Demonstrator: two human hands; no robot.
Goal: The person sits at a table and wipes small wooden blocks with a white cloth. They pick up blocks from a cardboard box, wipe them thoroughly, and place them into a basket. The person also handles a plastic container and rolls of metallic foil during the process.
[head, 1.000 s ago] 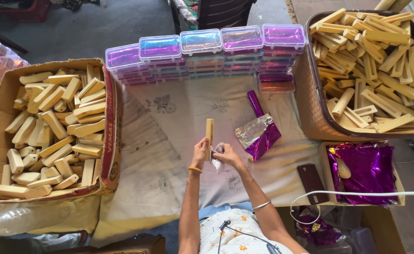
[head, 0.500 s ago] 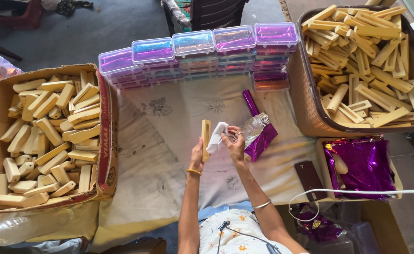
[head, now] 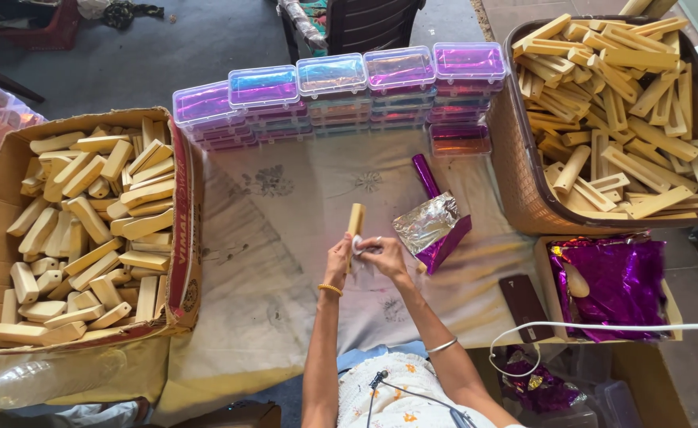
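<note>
My left hand (head: 338, 260) grips the lower end of a pale wooden stick (head: 355, 220) that stands upright over the cloth. My right hand (head: 380, 252) presses a small white cloth or paper wad (head: 359, 245) against the stick's lower part, just beside my left hand. A sheet of purple and silver foil (head: 434, 230) lies on the cloth right of my hands, with a rolled purple foil tube (head: 426, 175) behind it.
A cardboard box (head: 181, 261) of wooden pieces sits at left. A brown basket (head: 515, 182) of wooden sticks sits at right. Stacked clear plastic cases (head: 331, 75) with purple lining line the back. A small box of purple foil (head: 610, 285) and a white cable (head: 602, 326) lie at lower right.
My hands stayed at the cloth's middle. The right hand lifted the white wad away from the stick, then brought it back against the stick's lower part.
</note>
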